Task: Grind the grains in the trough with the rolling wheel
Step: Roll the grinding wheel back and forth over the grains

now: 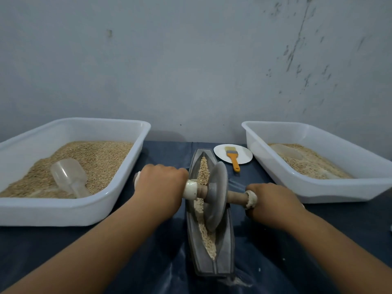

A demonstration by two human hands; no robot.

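Note:
A grey boat-shaped trough lies lengthwise in front of me on the dark blue cloth. Tan grains fill its groove, with paler crushed grain towards the near end. The grey rolling wheel stands in the groove at mid-length, tilted a little, on a wooden axle with white wrapped ends. My left hand grips the left handle. My right hand grips the right handle.
A white tub at the left holds whole grain and a clear scoop. A second white tub at the right holds ground grain and another scoop. An orange-handled brush lies on a white plate behind the trough. A wall stands close behind.

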